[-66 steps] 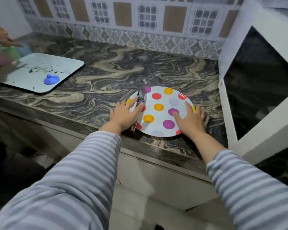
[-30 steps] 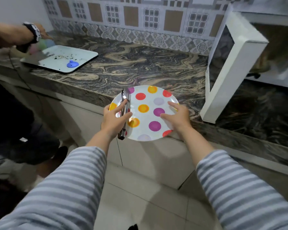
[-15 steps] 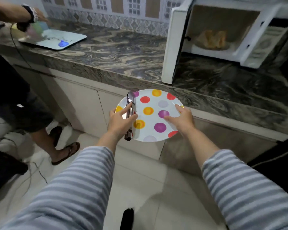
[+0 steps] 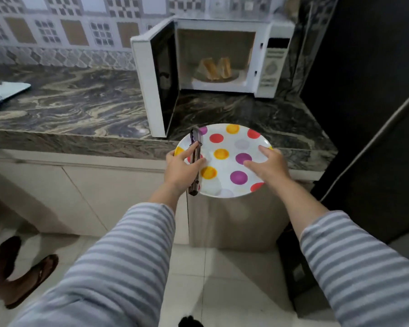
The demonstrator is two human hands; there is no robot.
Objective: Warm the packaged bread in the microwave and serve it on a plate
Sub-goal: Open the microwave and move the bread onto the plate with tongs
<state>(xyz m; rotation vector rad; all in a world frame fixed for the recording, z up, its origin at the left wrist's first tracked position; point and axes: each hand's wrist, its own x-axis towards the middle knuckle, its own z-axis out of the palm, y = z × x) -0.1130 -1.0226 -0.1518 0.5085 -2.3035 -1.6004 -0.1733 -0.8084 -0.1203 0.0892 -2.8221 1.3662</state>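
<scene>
**Plate held with both hands in front of the open microwave**

A person in grey-and-white striped sleeves is holding a round white plate with red, orange and purple dots (image 4: 232, 142) out over the edge of the dark marbled stone table (image 4: 80, 105). The left hand (image 4: 183, 169) is gripping the plate's left rim, its thumb and fingers curled and pinning a pair of dark metal tongs (image 4: 196, 159) flat against the plate. The right hand (image 4: 267, 165) is holding the right rim, with the thumb lying on top of the plate and the fingers wrapping underneath.

Beyond the plate, a white microwave (image 4: 272, 67) is standing on the table with its door (image 4: 154, 86) swung wide open to the left. Inside it, golden-brown bread slices (image 4: 216, 67) are leaning together on a pale dish.

At the far left, a light blue board (image 4: 7, 90) is lying on the table, and another person's sandalled foot (image 4: 31, 279) is showing on the tiled floor.

Compared with half a second ago, the view is now facing the microwave squarely, and the plate is sitting closer to its opening, while both hands are keeping the same grip.
</scene>
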